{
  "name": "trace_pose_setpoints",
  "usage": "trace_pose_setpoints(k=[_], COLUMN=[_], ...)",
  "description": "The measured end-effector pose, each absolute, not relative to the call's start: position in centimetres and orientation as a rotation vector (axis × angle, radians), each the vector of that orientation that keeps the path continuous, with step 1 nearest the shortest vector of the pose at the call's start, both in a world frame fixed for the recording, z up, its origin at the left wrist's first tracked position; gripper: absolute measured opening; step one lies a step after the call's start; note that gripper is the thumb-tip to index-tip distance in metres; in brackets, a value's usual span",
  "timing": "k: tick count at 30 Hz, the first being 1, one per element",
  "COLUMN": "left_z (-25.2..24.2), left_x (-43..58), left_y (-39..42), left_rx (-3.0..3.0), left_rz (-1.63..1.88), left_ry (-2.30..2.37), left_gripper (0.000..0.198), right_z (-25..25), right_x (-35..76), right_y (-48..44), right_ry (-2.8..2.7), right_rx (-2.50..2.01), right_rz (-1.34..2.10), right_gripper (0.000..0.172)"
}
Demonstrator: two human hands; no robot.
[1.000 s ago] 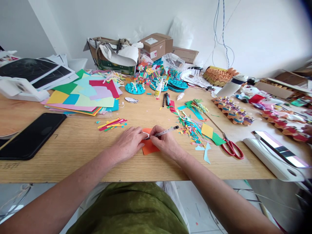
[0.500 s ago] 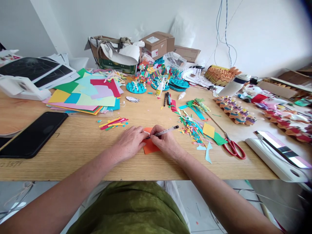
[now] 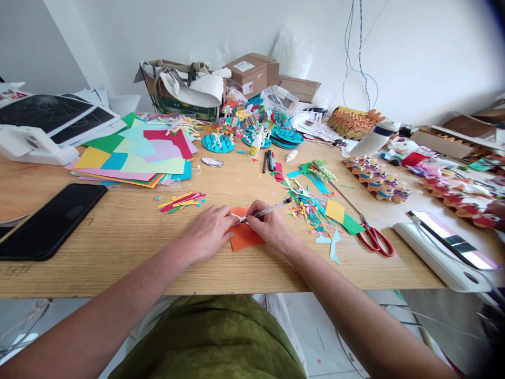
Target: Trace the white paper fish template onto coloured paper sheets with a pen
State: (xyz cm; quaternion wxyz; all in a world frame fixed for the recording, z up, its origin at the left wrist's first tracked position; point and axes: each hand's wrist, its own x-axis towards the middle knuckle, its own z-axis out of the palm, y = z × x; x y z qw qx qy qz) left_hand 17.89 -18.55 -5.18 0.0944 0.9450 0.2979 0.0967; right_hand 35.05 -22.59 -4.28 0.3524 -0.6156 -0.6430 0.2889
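A pen (image 3: 272,208) is gripped in my right hand (image 3: 272,227), its tip down at a small white paper piece (image 3: 239,216). Beneath that piece lies an orange sheet of paper (image 3: 246,239) on the wooden table. My left hand (image 3: 209,229) is closed, its bent fingers and thumb holding the white piece against the orange sheet from the left. Both hands partly cover the sheet and the white piece, so its full outline is hidden. To the left lie colored paper strips (image 3: 181,201); to the right, a pile of paper scraps (image 3: 310,205).
Red-handled scissors (image 3: 376,239) and a white device (image 3: 437,258) lie right. A black phone (image 3: 55,221) and stacked colored paper (image 3: 153,163) are left. Markers (image 3: 270,161), a glue bottle (image 3: 256,143) and blue discs (image 3: 218,143) stand behind. Cardboard boxes (image 3: 252,76) line the wall.
My right hand and the pen have shifted slightly around the white piece, with the pen tilted a little differently. My left hand stays in place. The whole view has shifted slightly.
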Motion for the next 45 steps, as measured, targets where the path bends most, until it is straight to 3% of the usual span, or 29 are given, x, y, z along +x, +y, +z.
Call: trace_pose_setpoints(k=[26,33,45], left_z=[-5.2,-5.3,-5.5], left_x=[17.9,17.9,18.1], left_y=[-18.5,-18.6,-18.7], left_rx=[2.819,2.791,2.728], left_rz=[0.284,0.338,0.441], left_ry=[0.869,0.852,0.895], left_gripper=[0.025,0.024,0.020], right_z=[-3.9,-3.5,-4.4], right_x=[35.1,35.0,33.5], right_y=[-22.5,-23.0,-22.6], right_ry=[-1.622,-1.563,-1.716], right_rx=[-1.686,-1.437,-1.372], right_rz=[0.713,0.905,0.941], right_gripper=[0.007,0.004,0.005])
